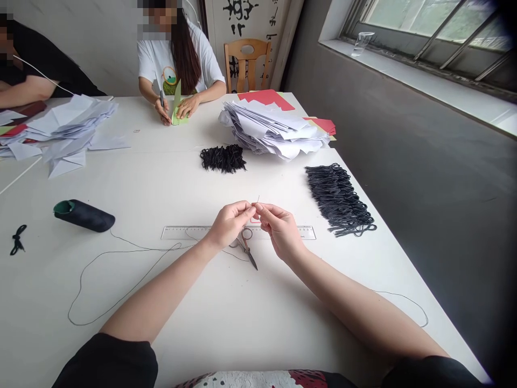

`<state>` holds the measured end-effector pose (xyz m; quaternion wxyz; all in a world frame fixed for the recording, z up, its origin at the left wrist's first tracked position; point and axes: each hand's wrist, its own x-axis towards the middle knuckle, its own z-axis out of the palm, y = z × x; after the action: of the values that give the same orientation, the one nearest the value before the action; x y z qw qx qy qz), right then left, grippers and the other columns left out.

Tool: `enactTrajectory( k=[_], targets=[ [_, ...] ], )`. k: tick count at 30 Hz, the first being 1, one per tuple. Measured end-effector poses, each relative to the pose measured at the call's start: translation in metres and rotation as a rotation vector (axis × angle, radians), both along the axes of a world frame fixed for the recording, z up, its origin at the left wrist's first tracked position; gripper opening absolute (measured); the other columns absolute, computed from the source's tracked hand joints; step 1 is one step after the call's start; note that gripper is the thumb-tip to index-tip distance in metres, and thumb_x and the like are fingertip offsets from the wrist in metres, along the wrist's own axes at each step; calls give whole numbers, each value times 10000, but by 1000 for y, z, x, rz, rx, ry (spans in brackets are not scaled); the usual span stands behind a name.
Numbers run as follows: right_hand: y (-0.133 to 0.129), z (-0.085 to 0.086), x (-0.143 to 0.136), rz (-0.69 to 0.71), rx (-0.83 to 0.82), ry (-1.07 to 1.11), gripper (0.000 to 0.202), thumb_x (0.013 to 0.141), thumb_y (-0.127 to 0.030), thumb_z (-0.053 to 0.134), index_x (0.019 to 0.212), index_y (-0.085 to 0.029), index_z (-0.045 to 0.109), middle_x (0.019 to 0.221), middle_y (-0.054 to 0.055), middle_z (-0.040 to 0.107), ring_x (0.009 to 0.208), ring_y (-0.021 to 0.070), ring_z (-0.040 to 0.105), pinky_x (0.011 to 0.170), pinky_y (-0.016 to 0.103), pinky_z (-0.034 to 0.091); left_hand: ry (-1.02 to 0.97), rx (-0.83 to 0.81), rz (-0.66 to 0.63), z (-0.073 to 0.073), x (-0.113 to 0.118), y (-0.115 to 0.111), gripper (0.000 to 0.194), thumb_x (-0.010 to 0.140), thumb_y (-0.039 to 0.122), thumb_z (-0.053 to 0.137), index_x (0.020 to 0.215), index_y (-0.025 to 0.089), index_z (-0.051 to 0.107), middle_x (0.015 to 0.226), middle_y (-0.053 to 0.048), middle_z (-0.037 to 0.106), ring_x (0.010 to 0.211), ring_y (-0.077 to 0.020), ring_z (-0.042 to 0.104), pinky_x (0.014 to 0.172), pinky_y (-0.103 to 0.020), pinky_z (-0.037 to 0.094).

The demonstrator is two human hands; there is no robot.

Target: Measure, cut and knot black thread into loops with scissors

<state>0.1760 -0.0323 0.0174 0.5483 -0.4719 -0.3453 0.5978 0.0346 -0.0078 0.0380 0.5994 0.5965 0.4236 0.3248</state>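
Note:
My left hand (231, 222) and my right hand (278, 223) meet fingertip to fingertip over the middle of the table. Both pinch a thin dark thread (258, 198), whose short end sticks up between the fingers. Its long loops (81, 275) lie on the table to the left, leading to a black spool (86, 215) with a green inside. Under my hands lies a clear ruler (307, 233), partly covered. A pair of scissors (249, 252) rests across it, blades pointing toward me. A small red outline shows just below my fingertips; what it belongs to is unclear.
Black cord loops lie in a small bundle (223, 158) and a larger row (339, 199); a knotted cord (18, 240) is at far left. Behind are paper piles (274, 129) (76, 121). Opposite, a person (183, 64) holds a pen; another person (44, 64) sits left.

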Motion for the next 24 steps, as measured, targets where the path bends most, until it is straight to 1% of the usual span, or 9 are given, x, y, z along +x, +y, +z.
enactTrajectory(
  k=[2,4,7,10,12,15,18,20,24],
  targets=[
    [-1,-1,4,18,7,7,300,734,-481,727,846,-205,762,695,12,551,615,106,383,574,266,323,-2,35,11,-6,0,3,297,845,449,551,759,171,605,631,6,523,507,-94,401,485,-243,317],
    [-2,-4,8,43,16,-6,319,770,-489,691,909,-210,758,765,19,595,609,96,412,601,270,361,-1,64,26,-14,-1,5,293,850,441,544,780,170,629,712,-18,603,580,-115,488,540,-251,367],
    [-1,-14,11,60,29,-72,306,771,-468,698,917,-205,755,879,44,662,692,115,517,652,275,417,30,125,44,-27,-1,8,293,867,415,533,787,164,660,734,-15,629,648,-129,528,615,-255,402],
    [1,-27,11,58,40,-101,303,750,-457,721,882,-187,755,862,58,690,792,153,591,704,287,466,23,135,54,-37,-2,8,287,868,385,540,756,159,675,748,-15,644,710,-139,556,670,-253,422],
    [2,-34,10,55,52,-102,310,749,-460,722,878,-179,752,827,55,694,810,165,614,745,307,490,10,102,63,-42,-2,8,287,858,387,552,751,158,689,735,-18,652,724,-149,579,665,-253,435],
    [1,-37,9,33,63,-137,326,763,-475,702,864,-167,738,798,52,692,784,166,622,753,318,504,5,48,62,-46,-3,9,284,832,397,586,765,155,719,715,-28,670,730,-170,611,663,-266,460],
    [1,-35,10,12,59,-185,352,769,-499,686,857,-160,720,751,44,672,719,151,601,681,294,496,-10,32,12,-46,-4,10,299,816,409,609,795,145,747,792,-56,709,859,-217,642,781,-302,483],
    [1,-33,10,17,52,-196,374,764,-519,682,858,-158,709,695,27,642,656,136,572,633,281,482,27,45,-20,-45,-5,10,328,813,432,606,813,142,759,819,-67,722,910,-244,644,828,-326,483],
    [0,-32,10,16,21,-190,383,756,-535,681,833,-161,697,712,24,629,613,122,536,602,273,465,143,95,-57,-43,-6,9,342,815,444,587,780,155,766,759,-58,723,840,-248,648,754,-323,495]
  ],
)
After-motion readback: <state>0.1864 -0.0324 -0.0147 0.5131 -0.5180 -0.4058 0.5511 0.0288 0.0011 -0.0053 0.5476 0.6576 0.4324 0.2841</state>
